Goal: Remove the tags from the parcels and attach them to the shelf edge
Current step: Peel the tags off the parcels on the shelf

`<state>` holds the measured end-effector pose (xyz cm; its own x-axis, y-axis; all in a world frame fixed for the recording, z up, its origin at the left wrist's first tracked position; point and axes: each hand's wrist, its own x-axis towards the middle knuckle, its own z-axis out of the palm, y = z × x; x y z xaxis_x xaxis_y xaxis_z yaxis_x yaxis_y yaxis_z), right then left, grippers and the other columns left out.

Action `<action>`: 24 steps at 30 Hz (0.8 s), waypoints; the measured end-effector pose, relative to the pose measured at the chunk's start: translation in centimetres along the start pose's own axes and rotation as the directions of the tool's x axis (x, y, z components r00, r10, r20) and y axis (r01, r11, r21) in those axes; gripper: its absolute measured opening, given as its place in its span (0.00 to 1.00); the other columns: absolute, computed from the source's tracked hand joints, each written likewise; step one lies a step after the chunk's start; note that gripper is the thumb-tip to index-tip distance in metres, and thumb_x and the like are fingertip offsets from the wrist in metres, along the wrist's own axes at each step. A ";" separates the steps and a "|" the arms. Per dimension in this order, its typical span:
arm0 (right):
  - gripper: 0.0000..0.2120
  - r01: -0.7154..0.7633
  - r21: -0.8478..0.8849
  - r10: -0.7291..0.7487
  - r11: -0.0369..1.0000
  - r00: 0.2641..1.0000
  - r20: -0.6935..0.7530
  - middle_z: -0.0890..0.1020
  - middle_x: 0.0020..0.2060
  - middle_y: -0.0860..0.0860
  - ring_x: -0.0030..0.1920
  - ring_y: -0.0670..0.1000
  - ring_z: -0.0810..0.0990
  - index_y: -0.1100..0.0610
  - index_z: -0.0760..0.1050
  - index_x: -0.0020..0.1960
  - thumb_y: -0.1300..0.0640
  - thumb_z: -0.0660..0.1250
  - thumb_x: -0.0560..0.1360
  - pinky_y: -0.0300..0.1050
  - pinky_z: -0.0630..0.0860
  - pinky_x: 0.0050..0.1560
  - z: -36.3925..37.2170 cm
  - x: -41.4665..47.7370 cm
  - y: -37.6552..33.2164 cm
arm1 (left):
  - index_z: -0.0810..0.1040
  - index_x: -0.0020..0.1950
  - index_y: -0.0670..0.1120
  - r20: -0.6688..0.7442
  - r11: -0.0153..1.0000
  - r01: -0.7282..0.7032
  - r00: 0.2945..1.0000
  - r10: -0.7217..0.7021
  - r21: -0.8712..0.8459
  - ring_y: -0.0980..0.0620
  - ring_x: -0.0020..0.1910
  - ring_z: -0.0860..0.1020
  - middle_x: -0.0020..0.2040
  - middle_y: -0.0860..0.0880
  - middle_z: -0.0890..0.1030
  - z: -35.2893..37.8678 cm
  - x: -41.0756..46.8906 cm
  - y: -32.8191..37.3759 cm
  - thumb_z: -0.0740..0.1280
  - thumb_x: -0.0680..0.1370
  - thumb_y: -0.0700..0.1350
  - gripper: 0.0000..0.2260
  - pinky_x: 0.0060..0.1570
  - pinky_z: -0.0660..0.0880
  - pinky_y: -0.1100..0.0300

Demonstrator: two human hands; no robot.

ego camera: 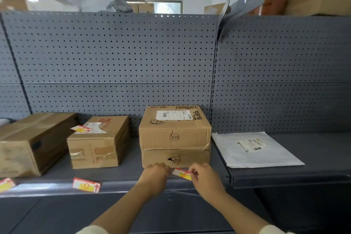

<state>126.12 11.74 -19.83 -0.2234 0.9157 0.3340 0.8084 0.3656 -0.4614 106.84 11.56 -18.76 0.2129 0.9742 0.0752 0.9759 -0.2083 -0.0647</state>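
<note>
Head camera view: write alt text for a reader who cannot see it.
Two bare hands, left hand and right hand, hold a red, white and yellow tag at the shelf edge before two stacked cardboard boxes. Another tag is already on the edge; one remains on a box at left.

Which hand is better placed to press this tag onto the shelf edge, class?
Right. The right hand already pinches the tag just above the shelf edge; the left hand only hovers beside it.
</note>
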 end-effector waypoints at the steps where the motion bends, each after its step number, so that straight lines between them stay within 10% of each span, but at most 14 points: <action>1: 0.03 -0.011 -0.004 0.011 1.000 1.000 0.011 0.78 0.47 0.49 0.44 0.49 0.79 0.49 0.76 0.49 0.55 0.65 0.76 0.44 0.78 0.45 0.2 0.2 0.1 | 0.73 0.65 0.48 0.014 1.000 -0.001 1.000 0.001 -0.005 0.45 0.61 0.75 0.63 0.46 0.76 0.2 0.2 0.0 0.59 0.80 0.41 0.14 0.58 0.71 0.53; 24: 0.03 -0.056 0.101 0.054 0.993 0.998 0.014 0.83 0.40 0.47 0.39 0.47 0.80 0.50 0.76 0.45 0.57 0.66 0.75 0.51 0.80 0.40 2.5 2.0 -0.2 | 0.74 0.65 0.47 0.045 1.000 0.007 0.999 -0.006 -0.027 0.44 0.63 0.75 0.65 0.45 0.77 2.4 -0.8 -1.5 0.63 0.77 0.38 0.16 0.62 0.71 0.53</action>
<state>124.13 13.96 -21.16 -0.1865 0.9364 0.2972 0.7607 0.3290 -0.5595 105.09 11.27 -21.07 0.2046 0.9784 0.0306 0.9784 -0.2034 -0.0377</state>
